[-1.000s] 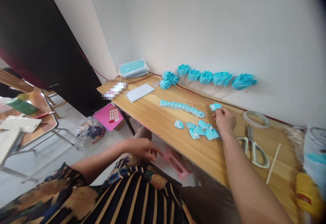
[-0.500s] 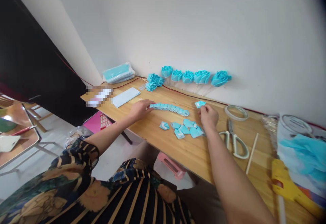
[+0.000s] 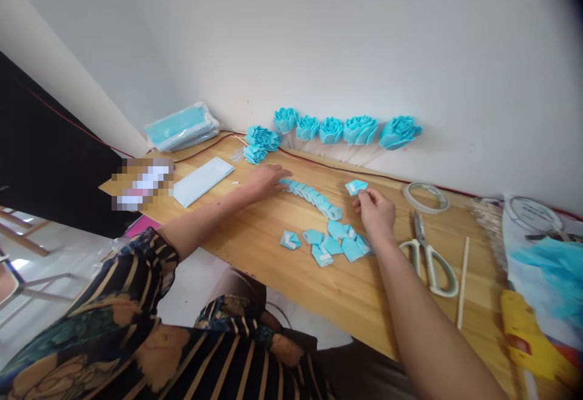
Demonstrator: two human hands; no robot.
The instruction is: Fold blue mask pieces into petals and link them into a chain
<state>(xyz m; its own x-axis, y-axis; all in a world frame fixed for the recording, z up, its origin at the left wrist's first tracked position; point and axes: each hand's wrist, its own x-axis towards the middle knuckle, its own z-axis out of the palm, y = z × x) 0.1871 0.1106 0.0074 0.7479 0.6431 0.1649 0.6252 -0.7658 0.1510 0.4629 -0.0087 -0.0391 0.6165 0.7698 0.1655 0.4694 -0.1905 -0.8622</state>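
1 blue piece (image 3: pixel 356 187) in right hand (image 3: pixel 376 210)

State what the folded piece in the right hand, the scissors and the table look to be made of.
Folded piece: matte blue, probably paper or thin nonwoven cloth, judging by its flat, creased folds.
Scissors: grey blades with a dull sheen, likely metal; smooth pale handles, likely plastic.
Table: wood or wood-look laminate, faintly glossy, with visible grain.

Folded blue piece (image 3: pixel 356 186), white strip showing, right of curved row of overlapping blue folds (image 3: pixel 310 194) on wooden table (image 3: pixel 252 230)
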